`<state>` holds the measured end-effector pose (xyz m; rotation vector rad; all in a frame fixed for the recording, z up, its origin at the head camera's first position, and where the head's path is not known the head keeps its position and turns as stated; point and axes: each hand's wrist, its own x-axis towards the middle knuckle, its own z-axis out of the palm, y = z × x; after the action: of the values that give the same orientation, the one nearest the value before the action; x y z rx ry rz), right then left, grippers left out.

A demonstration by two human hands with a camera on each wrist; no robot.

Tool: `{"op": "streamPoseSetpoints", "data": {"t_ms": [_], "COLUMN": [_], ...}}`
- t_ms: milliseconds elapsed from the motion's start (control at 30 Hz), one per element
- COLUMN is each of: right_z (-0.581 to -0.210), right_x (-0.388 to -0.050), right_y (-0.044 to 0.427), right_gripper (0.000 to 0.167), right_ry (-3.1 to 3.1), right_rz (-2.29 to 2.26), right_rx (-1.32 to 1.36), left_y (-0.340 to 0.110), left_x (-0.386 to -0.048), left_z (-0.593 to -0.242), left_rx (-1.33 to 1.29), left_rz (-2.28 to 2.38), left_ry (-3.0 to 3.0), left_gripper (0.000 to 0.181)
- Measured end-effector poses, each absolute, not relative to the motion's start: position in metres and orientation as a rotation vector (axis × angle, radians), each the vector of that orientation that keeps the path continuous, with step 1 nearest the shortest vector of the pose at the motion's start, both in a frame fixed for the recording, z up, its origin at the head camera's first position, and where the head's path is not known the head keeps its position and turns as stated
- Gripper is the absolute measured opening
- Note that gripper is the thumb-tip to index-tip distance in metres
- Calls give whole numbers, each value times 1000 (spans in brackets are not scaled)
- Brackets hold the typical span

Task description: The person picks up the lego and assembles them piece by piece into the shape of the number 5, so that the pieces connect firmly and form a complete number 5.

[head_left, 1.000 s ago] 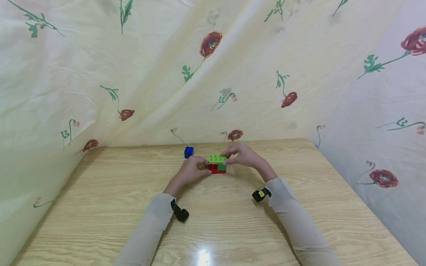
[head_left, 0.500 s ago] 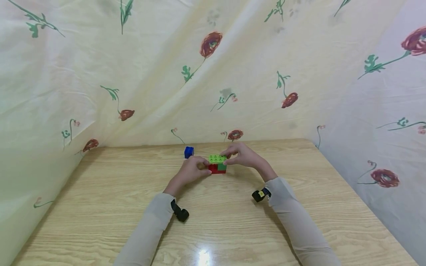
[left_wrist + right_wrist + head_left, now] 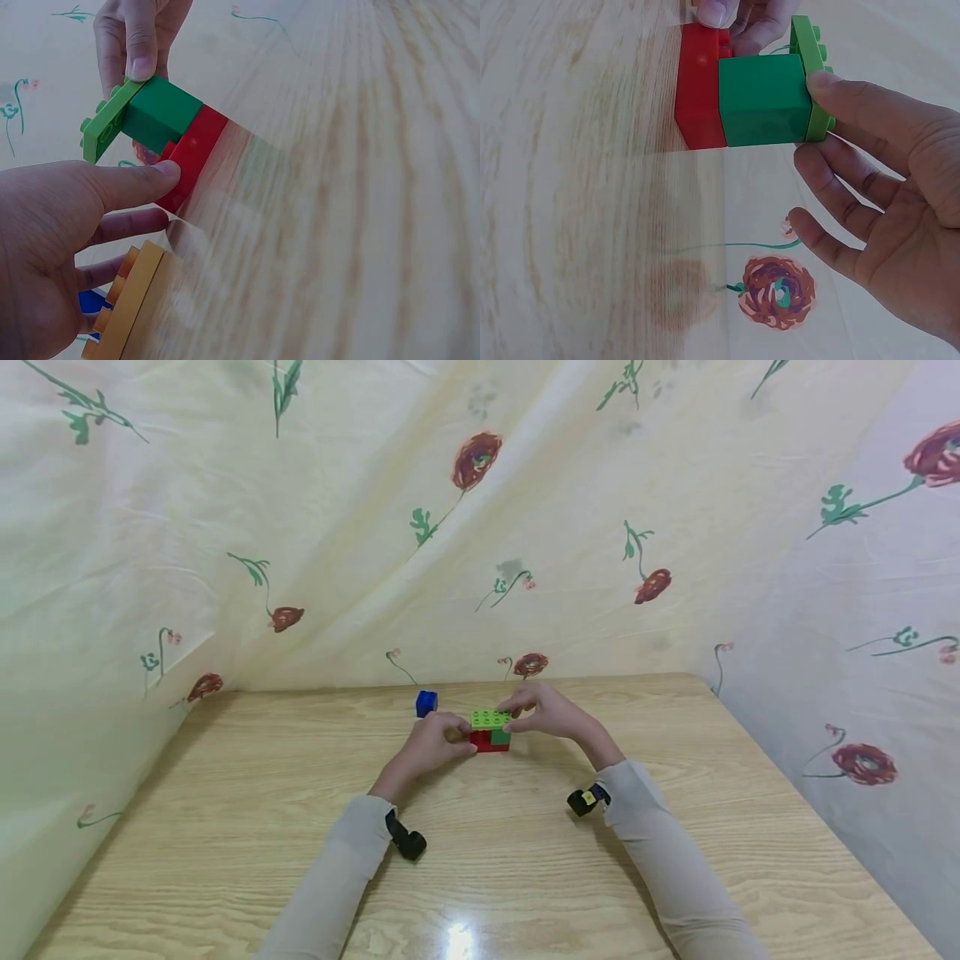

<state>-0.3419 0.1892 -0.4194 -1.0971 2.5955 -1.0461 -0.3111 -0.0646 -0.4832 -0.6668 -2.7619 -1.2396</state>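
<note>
A red brick [image 3: 700, 90] rests flat on the table, with a dark green block [image 3: 765, 97] standing on its right end. Across the top lies a lime-green plate [image 3: 487, 719], level in the head view. My left hand [image 3: 435, 745] pinches the red brick's left end between thumb and fingers. With thumb and fingertips, my right hand [image 3: 551, 710] grips the right end of the lime plate. Under the plate's left part, beside the green block, is a gap in the left wrist view.
A blue block [image 3: 426, 703] stands behind my left hand near the table's back edge. An orange brick [image 3: 135, 300] lies beside my left fingers in the left wrist view. Flowered cloth [image 3: 337, 527] hangs behind the wooden table [image 3: 487, 860].
</note>
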Motion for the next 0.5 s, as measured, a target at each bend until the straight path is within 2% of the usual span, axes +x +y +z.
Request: {"op": "streamPoseSetpoints", "data": {"t_ms": [500], "right_z": [-418], "right_x": [-341], "right_y": [189], "right_gripper": [34], "right_ry": [2603], "right_rz": [-1049], "right_rx": [-1085], "left_y": [-63], "left_x": [-310], "left_z": [-483], "left_rx": [-649], "left_rz": [-1211], "left_ry": [-2769], "left_gripper": [22]}}
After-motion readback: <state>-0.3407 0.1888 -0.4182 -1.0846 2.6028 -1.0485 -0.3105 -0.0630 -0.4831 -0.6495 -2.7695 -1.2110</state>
